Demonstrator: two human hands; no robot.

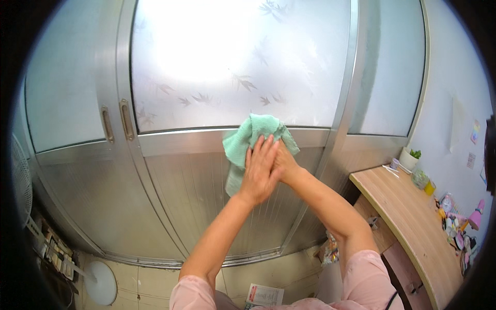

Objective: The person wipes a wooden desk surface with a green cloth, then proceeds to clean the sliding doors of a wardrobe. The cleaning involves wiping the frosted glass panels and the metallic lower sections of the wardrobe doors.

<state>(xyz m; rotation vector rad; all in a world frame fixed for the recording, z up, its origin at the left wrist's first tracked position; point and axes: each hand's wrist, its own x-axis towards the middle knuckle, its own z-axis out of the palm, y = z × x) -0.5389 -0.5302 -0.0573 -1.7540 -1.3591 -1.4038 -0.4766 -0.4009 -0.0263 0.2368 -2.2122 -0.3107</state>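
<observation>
The left hand (260,173) lies straight-fingered on a cloth (262,125), the right hand's (285,164) fingers seem too hidden to judge, and a pot (407,159) holds a plant (415,154).

wooden desk (408,217), potted plant (410,158), fan (20,178)

From my feed, the wood-topped counter (408,217) stands at 4 o'clock. At its far end, toward 3 o'clock, I see a white pot (407,159), white sticks (391,171), a glass jar (419,179) and a yellow jar (430,187); small clutter (454,223) lines its wall side. The tiled floor (124,274) carries a round white base (102,284) between 7 and 8 o'clock.
</observation>
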